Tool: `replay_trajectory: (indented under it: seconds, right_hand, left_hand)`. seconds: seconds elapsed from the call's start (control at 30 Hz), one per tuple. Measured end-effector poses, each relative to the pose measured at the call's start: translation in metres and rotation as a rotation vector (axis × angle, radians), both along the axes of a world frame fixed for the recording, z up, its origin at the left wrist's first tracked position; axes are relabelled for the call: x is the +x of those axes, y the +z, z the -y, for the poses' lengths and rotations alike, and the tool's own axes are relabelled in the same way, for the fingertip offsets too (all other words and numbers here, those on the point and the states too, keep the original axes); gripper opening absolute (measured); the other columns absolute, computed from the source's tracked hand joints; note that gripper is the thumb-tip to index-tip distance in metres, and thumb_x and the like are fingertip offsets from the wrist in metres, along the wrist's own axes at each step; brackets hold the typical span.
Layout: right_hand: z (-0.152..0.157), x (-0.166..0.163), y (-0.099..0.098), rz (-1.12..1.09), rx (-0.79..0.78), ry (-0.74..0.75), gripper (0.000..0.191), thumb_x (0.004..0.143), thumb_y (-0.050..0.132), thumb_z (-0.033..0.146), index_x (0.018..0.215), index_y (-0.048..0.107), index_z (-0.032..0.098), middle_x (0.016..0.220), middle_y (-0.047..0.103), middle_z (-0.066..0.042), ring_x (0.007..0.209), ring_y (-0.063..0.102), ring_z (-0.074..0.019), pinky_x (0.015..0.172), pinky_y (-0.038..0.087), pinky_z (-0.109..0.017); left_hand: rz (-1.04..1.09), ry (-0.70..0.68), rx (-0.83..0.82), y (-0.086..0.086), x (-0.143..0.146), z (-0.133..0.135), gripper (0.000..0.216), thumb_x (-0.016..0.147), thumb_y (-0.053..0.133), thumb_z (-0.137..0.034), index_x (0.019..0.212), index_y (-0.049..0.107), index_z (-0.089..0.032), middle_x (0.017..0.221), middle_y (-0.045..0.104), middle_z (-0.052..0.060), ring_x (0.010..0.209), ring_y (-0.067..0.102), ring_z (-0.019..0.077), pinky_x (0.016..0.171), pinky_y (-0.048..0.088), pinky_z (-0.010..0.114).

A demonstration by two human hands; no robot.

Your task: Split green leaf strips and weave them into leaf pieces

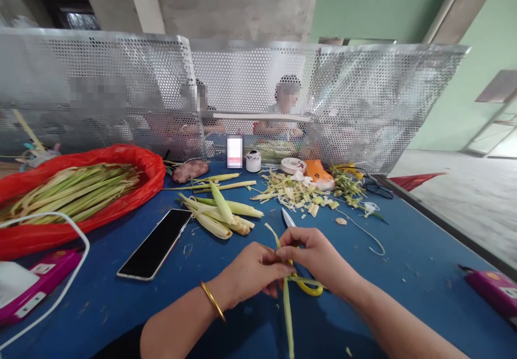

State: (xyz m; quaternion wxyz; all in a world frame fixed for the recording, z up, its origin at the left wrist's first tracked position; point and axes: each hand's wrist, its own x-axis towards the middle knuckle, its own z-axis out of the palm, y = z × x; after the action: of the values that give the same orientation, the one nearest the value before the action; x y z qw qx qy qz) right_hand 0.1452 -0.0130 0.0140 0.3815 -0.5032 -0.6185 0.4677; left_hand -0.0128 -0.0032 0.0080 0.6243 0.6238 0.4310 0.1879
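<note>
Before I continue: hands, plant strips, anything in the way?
Left hand, right hand: both pinching green plant strips. Yellow-handled scissors partly beneath hands, maybe obstructing.

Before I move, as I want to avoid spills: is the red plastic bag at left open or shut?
Open. The red plastic bag has its rim spread wide, with long green-yellow plant strips exposed inside.

Right here, a workshop: blue worktable (424, 273), perforated metal divider (242, 78), people (278, 126) just beyond, raw concrete wall (242, 8) behind!
</note>
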Motion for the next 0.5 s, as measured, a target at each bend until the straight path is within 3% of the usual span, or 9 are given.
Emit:
replay_trajectory:
  seconds: [0.13,0.33,0.5]
  right_hand:
    - [0.001,-0.003,-0.005,-0.014,0.05,-0.051,0.013,0.073,0.059,0.024,0.062,0.054,0.018,0.058,0.049,0.006,0.056,0.042,-0.0099,0.052,0.034,-0.022]
    - [0.0,-0.006,-0.013,0.003,0.14,-0.185,0.016,0.071,0.058,0.023,0.058,0.049,0.019,0.055,0.044,0.006,0.055,0.038,-0.0105,0.051,0.031,-0.022]
    - [-0.005,-0.008,-0.021,0.026,0.153,-0.219,0.019,0.073,0.058,0.024,0.058,0.047,0.02,0.054,0.042,0.005,0.054,0.038,-0.011,0.051,0.033,-0.023]
  left_hand:
    - [0.036,0.037,-0.067,-0.001,0.003,0.002,0.031,0.068,0.064,-0.042,0.057,0.059,-0.014,0.054,0.056,0.0,0.052,0.052,0.013,0.058,0.043,0.026]
    - [-0.089,-0.036,0.161,-0.008,-0.002,-0.001,0.037,0.072,0.06,-0.039,0.048,0.043,-0.017,0.047,0.028,-0.007,0.047,0.024,0.0069,0.045,0.016,0.024]
    - [-0.084,-0.07,0.201,-0.009,-0.002,0.001,0.041,0.074,0.059,-0.039,0.045,0.039,-0.017,0.047,0.024,-0.007,0.049,0.021,0.0072,0.047,0.014,0.026]
